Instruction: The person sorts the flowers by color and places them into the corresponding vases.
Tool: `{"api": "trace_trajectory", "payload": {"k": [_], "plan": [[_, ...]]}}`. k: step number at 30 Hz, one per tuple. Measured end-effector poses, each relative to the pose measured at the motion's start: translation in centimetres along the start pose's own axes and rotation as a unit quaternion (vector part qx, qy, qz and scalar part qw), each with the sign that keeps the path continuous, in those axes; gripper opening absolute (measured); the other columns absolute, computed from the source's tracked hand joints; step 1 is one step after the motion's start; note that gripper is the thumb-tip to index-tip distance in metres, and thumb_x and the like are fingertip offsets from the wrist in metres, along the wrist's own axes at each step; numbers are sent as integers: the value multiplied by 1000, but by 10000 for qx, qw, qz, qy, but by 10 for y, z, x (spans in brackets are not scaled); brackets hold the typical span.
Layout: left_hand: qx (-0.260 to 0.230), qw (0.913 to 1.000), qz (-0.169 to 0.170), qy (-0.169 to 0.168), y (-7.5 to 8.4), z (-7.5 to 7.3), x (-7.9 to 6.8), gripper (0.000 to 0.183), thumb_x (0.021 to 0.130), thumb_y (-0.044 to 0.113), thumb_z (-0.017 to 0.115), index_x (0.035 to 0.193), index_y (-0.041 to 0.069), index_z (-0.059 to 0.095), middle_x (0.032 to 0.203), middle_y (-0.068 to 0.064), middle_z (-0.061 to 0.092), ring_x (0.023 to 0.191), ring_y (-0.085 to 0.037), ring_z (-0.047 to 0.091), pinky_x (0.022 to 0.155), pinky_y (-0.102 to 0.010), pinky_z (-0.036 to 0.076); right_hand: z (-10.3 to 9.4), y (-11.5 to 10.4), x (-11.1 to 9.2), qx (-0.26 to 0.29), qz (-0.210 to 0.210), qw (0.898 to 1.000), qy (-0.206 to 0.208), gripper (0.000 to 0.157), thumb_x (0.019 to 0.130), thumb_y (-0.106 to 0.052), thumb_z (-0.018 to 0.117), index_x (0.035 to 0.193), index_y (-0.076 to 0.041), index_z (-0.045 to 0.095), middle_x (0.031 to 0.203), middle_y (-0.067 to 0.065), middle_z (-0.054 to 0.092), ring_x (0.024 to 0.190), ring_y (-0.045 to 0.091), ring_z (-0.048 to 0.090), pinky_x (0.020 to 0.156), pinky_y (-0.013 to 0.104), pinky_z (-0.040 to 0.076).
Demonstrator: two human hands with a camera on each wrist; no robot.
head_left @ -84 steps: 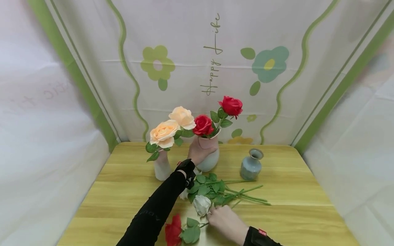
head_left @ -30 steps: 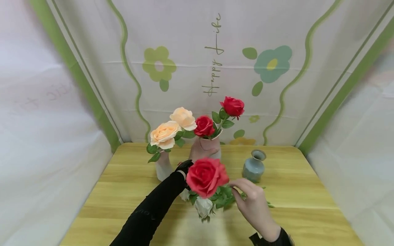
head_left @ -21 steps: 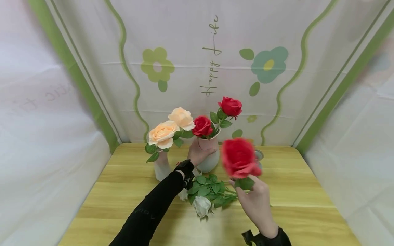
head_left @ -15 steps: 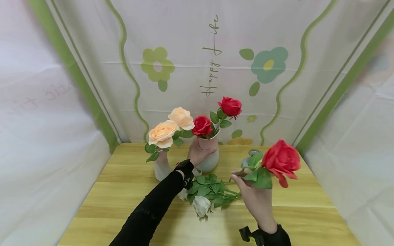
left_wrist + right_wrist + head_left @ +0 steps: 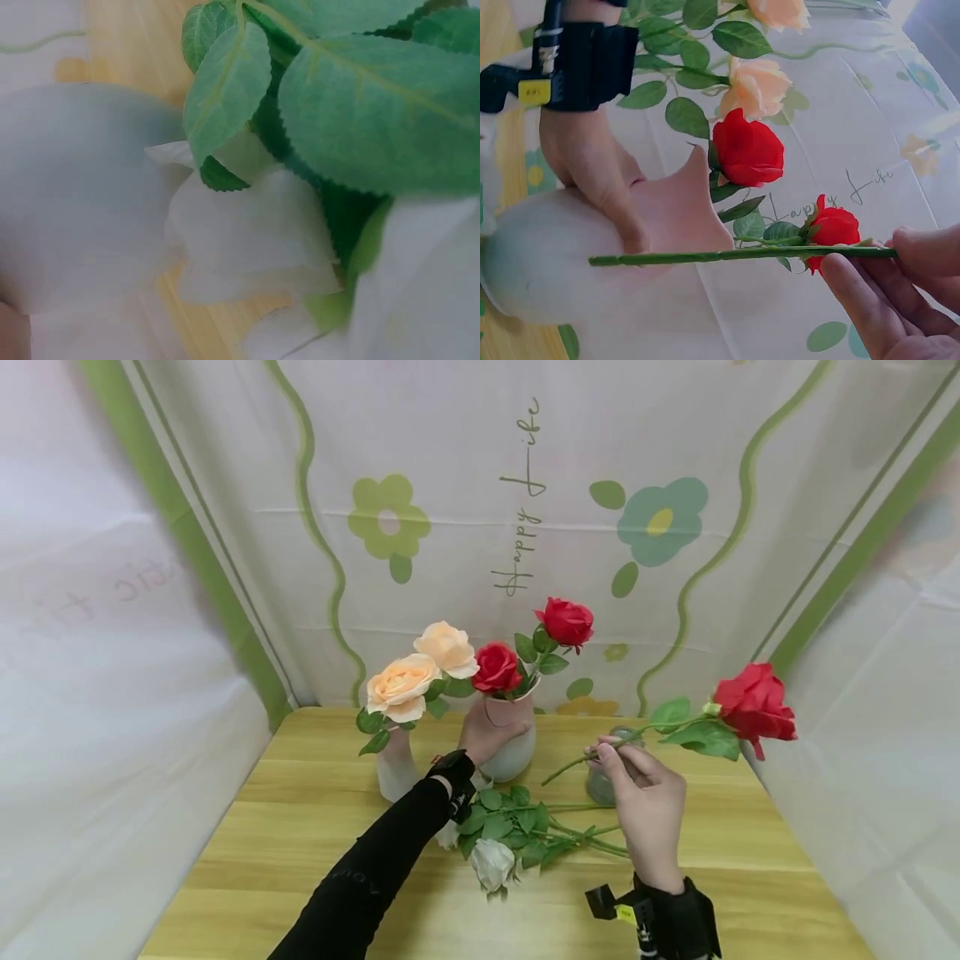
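Observation:
My left hand grips the neck of a pink-and-white vase, which stands upright with two red roses in it. My right hand pinches the stem of a third red rose between thumb and fingers. That rose is held in the air to the right, its bloom outward and its bare stem end pointing left toward the vase. In the right wrist view the green stem crosses in front of the vase, apart from its mouth as far as I can tell.
White roses with leafy stems lie on the wooden table between my arms. A slim vase with two peach roses stands left. A small grey-blue vase is partly hidden behind my right hand.
My right hand has picked the red rose up from the table's front, raised it and turned it so the bloom swings right and the stem end points left. The left hand stays on the vase.

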State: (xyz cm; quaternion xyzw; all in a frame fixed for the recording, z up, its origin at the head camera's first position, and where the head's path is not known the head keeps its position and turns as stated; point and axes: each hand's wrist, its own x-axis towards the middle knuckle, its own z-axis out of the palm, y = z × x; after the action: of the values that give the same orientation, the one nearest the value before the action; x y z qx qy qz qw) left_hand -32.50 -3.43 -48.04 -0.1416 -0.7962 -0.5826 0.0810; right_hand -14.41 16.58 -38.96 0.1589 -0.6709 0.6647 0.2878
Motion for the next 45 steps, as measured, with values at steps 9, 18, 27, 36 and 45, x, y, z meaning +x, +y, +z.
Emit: {"api": "trace_trajectory", "payload": {"k": [9,18,27,36,45], "plan": [[0,10000,-15,5,-4,1,2,89,77,38,85,149,22,37,136,0,53,121,-17,52,99,-36,45,1,4,19,1594,652,9833,586,27,97,1,59,112,24,58,113,40,52,106,45,56,96,50,48],[-8,10000,-23,-24,-5,2,2,85,77,33,86,148,21,39,134,2,54,119,-14,53,97,-33,46,4,6,35,2322,749,9625,1189,32,97,-1,59,120,22,55,117,32,56,113,45,54,99,49,45],[73,9999,-103,-36,-3,7,4,89,75,41,85,149,22,39,136,2,53,122,-15,52,99,-36,44,8,9,47,2589,605,9504,1612,32,94,1,63,117,22,59,112,32,58,103,38,62,95,45,48],[38,9998,-184,-101,-1,5,2,92,78,43,84,152,22,34,143,0,47,128,-17,47,103,-38,41,14,14,54,2635,404,9492,1674,30,93,2,63,115,23,59,111,35,58,101,39,63,94,45,49],[102,9999,-121,-22,-3,1,1,93,78,41,84,153,22,32,145,1,46,130,-15,45,104,-35,40,25,23,66,2069,282,9672,1446,26,93,-2,65,110,19,65,108,31,63,98,39,65,92,45,51]]}}
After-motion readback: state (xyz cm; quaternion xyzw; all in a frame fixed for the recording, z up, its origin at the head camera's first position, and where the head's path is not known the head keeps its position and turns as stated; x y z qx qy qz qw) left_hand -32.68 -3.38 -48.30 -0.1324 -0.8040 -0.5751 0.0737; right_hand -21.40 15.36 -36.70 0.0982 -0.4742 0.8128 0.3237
